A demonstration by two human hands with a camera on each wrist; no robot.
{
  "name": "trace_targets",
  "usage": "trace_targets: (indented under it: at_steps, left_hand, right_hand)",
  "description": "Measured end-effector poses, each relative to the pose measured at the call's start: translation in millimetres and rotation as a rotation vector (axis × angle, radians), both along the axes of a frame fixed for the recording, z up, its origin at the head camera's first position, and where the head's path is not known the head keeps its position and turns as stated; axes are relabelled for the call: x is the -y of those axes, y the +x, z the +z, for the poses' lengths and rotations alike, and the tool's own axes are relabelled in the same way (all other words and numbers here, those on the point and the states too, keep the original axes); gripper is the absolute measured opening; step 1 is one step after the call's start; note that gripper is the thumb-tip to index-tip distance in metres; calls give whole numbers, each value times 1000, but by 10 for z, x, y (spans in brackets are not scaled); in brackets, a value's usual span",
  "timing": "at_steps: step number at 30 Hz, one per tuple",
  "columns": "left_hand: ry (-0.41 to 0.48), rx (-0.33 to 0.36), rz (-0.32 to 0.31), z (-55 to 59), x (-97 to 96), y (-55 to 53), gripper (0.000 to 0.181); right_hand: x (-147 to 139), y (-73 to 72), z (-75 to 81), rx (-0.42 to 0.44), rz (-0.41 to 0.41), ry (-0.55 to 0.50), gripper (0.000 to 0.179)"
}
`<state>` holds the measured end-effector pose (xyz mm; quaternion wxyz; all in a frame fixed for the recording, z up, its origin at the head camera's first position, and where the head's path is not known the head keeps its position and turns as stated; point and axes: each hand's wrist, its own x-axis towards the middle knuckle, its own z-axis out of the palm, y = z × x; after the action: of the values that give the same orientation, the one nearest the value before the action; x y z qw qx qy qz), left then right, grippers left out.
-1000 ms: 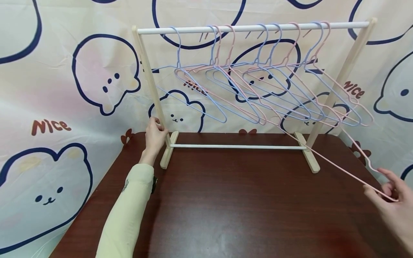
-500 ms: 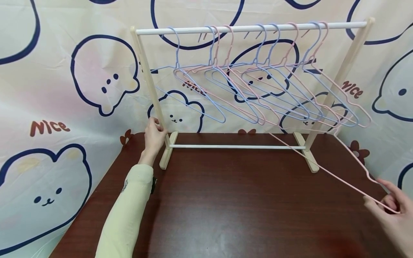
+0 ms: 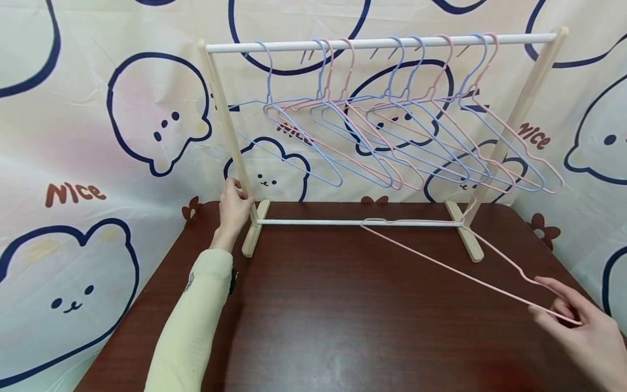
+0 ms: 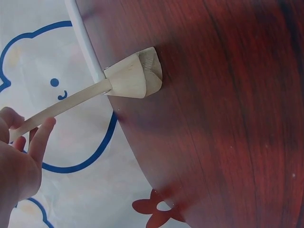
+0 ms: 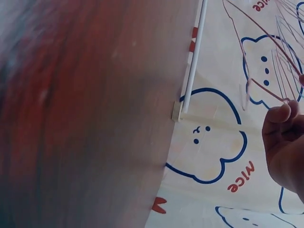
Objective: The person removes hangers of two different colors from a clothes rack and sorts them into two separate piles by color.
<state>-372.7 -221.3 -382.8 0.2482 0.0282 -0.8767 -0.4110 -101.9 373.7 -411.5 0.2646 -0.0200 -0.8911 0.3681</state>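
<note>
A wooden garment rack with a white top rail (image 3: 289, 46) stands on the table. Low on its left upright (image 3: 226, 114), my left hand (image 3: 234, 207) grips the wood; the left wrist view shows fingers and thumb around that upright (image 4: 71, 102). A pink clothes hanger (image 3: 470, 278) is in my right hand (image 3: 580, 329), pinched at one shoulder corner. The hanger extends left in front of the rack's right foot, its far corner overlapping the lower bar (image 3: 318, 222) in the head view. In the right wrist view, my right hand (image 5: 287, 147) appears at the right edge.
Several blue and pink hangers, such as a leftmost blue hanger (image 3: 269, 81), hang from the top rail. The rack's feet, including the right foot (image 3: 472, 247), rest on the dark brown table (image 3: 343, 316). A patterned cloth (image 3: 73, 136) covers the walls behind.
My right hand has moved left and lower overall, carrying the pink hanger down from near the hanging hangers to the level of the lower bar. My left hand stays on the upright.
</note>
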Motion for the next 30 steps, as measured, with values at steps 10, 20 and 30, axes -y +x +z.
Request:
trace_targets:
  at_steps: [10,20,30]
  left_hand:
    - [-1,-6,2,1,-5,-23,34]
    - [5,19,3,7,23,7,35]
    - [7,34,0,13,10,-10,36]
  right_hand:
    - [61,-37,45,221,86,103,46]
    - [66,-138,-35,329,226,116,43]
    - [-66,-306,-30,396,355,71,41]
